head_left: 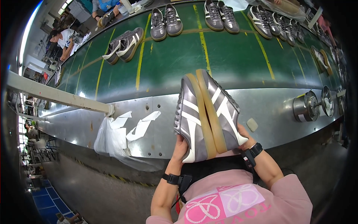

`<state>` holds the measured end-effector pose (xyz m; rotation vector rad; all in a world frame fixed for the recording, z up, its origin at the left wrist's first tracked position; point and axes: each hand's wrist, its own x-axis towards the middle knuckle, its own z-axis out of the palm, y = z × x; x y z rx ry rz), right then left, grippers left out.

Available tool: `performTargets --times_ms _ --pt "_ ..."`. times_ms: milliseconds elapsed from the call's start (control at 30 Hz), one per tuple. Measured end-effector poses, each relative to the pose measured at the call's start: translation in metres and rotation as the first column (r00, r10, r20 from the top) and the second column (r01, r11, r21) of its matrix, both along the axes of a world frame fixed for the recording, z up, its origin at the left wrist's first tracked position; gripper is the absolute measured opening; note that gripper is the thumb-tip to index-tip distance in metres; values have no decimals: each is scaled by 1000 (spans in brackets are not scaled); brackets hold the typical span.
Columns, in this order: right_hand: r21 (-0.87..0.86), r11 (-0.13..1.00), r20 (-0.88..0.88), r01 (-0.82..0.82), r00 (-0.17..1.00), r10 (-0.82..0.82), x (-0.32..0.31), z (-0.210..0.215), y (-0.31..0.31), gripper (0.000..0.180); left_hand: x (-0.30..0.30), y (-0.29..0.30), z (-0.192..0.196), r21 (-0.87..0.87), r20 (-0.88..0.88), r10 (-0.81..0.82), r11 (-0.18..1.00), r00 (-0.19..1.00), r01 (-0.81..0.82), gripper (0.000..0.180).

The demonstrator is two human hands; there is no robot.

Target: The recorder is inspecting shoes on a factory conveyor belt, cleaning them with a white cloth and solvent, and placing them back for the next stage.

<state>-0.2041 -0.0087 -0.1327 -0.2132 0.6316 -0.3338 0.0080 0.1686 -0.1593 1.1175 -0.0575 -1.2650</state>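
Observation:
Two grey sneakers with white stripes are held up in front of me, their tan gum soles pressed together and toes pointing away. My left hand [180,148] is closed around the heel end of the left sneaker [191,112]. On the other side, my right hand [244,138] grips the right sneaker [220,102] by its heel; the shoe hides part of its fingers. Both shoes are above the near edge of the metal ledge [164,127]. A small pale block [252,124] lies on the ledge beside my right hand.
Beyond the ledge runs a green conveyor belt [171,63] with yellow lines, carrying several pairs of similar sneakers [166,22]. A plastic bag [110,138] and white paper pieces [143,125] sit left, near a white post [56,91]. Right stands a metal can [305,107]. Co-workers sit across.

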Motion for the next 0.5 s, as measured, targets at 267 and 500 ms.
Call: performTargets --times_ms 267,500 --pt "-866 493 -205 -79 956 -208 11 84 -1 55 20 -5 109 -140 602 -10 983 798 118 71" --pt "-768 -347 -318 -539 791 -523 29 104 -3 50 17 -24 125 151 981 -143 987 130 -51 64"
